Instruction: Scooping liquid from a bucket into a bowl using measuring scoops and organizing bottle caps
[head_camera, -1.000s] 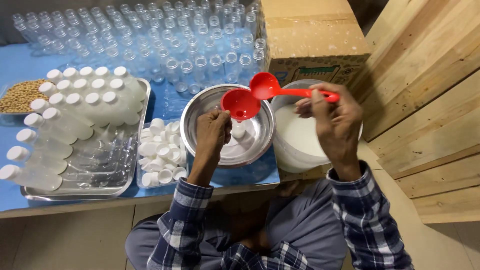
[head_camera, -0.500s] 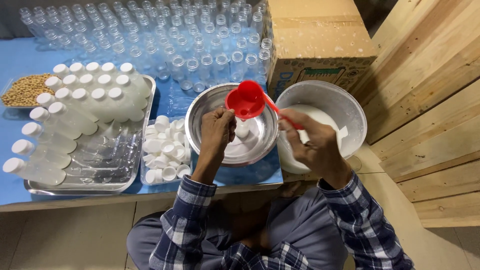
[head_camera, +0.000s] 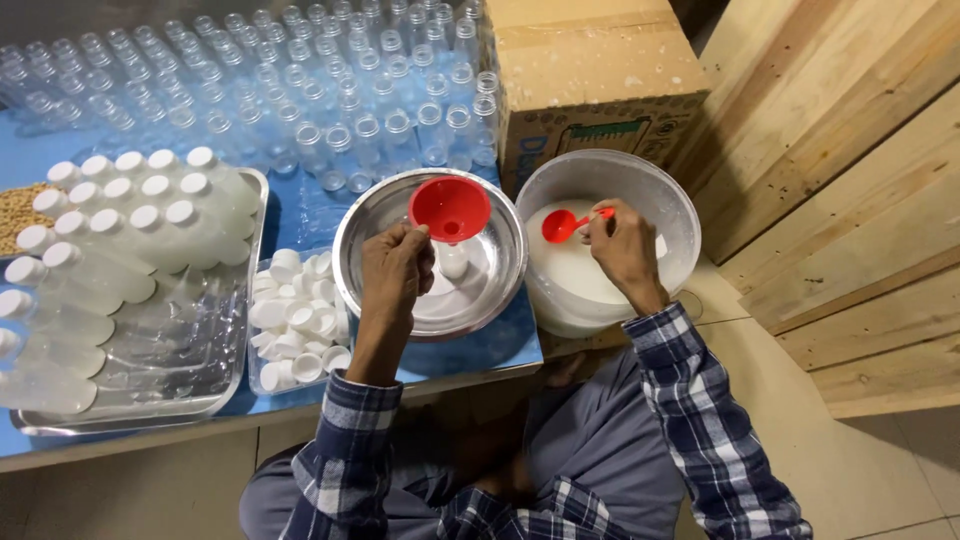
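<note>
My left hand (head_camera: 395, 272) holds a red funnel (head_camera: 450, 209) by its rim, set in the neck of a small clear bottle (head_camera: 454, 259) that stands in a round steel bowl (head_camera: 372, 222). My right hand (head_camera: 624, 245) grips the handle of a red spoon (head_camera: 566, 224), whose bowl sits just over the white liquid in a large white bucket (head_camera: 668, 195) to the right of the steel bowl.
A steel tray (head_camera: 150, 385) at the left holds several capped bottles lying down. A small clear tub (head_camera: 300, 320) holds white caps. Rows of open clear bottles (head_camera: 300, 90) fill the blue table's back. A cardboard box (head_camera: 590, 70) and wooden planks (head_camera: 860, 200) stand at right.
My right hand has carried the red spoon from above the funnel rightward and down into the white bucket. My left hand stays on the funnel.
</note>
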